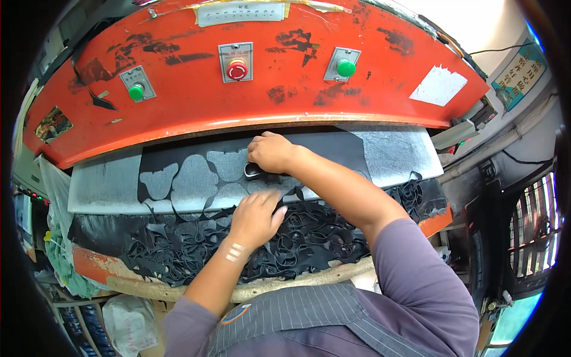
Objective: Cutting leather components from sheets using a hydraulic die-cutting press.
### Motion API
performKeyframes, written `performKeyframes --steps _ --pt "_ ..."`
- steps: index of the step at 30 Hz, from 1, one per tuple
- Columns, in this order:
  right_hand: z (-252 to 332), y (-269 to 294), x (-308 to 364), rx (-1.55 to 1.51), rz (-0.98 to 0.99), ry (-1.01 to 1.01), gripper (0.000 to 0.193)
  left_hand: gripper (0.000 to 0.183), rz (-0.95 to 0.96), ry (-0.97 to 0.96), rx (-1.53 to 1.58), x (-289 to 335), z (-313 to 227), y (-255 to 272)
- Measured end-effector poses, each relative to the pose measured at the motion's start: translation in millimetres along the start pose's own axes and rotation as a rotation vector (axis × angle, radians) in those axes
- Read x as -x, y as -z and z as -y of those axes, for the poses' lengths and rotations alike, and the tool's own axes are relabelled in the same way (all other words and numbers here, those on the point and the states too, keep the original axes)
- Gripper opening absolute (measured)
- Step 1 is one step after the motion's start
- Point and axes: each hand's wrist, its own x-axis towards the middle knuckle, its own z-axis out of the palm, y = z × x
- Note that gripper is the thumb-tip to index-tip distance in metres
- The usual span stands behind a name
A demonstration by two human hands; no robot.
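Observation:
A black sheet (333, 146) lies on the pale cutting board (95, 184), with several rounded holes in its left and front parts. My right hand (270, 153) reaches to the middle of the sheet, its fingers curled over a small dark cutting die (253, 171) with a shiny metal edge. The hand hides part of the die. Nearer to me, my left hand (254, 217) hovers over the board's front edge with fingers stretched and thumb apart, slightly blurred. Nothing shows in it. Thin black strips of the sheet hang over the edge beside it.
Tangled black scraps (321, 238) heap up along the front ledge. Behind the board spans an orange-red press beam (184, 83) with a red stop button (237, 70) and two green buttons, a left one (136, 92) and a right one (345, 68). A plastic bag (131, 324) sits lower left.

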Motion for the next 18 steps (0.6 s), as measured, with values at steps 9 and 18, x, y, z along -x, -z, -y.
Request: performKeyframes --steps 9,18 --pt "-65.5 44.7 18.0 -0.143 -0.031 -0.084 0.016 0.06 0.027 0.027 -0.157 -27.5 19.8 -33.0" --pt "-55.0 14.4 152.5 -0.895 -0.268 -1.259 0.023 0.05 -0.043 0.096 -0.149 -46.5 7.1 -29.7"
